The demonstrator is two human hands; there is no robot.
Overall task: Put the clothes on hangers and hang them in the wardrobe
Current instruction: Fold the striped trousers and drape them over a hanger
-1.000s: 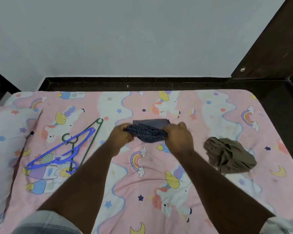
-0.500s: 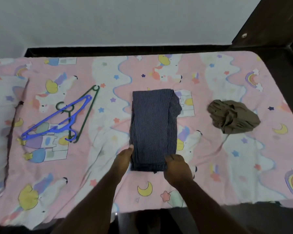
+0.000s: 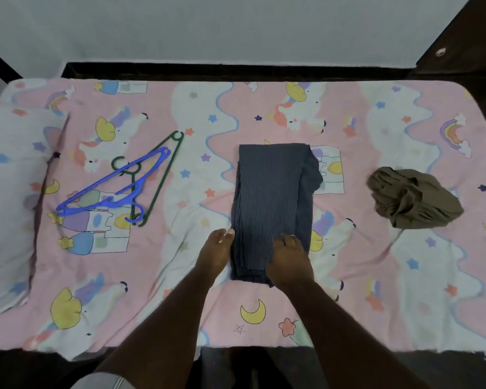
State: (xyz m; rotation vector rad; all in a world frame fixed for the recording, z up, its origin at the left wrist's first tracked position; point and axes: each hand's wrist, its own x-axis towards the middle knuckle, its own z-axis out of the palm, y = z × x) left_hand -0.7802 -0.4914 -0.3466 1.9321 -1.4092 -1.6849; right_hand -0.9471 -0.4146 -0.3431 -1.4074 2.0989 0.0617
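Observation:
A dark blue striped garment (image 3: 270, 203) lies folded lengthwise on the middle of the bed. My left hand (image 3: 215, 252) pinches its left edge near the close end, thumb on top. My right hand (image 3: 289, 261) lies on the close right part of the garment, fingers curled into the fabric. An olive-brown garment (image 3: 413, 202) sits crumpled to the right, apart from both hands. A blue hanger (image 3: 110, 196) lies across a green hanger (image 3: 163, 175) on the left side of the bed.
The bed has a pink unicorn-print sheet (image 3: 376, 290), and a matching pillow (image 3: 9, 197) lies at the far left. A dark bed frame (image 3: 236, 71) runs along the white wall. A dark wooden panel (image 3: 466, 37) stands at the upper right.
The striped garment was bunched between both hands a second ago. It has since been drawn toward me and spread flat on the sheet; both hands now sit at its close end.

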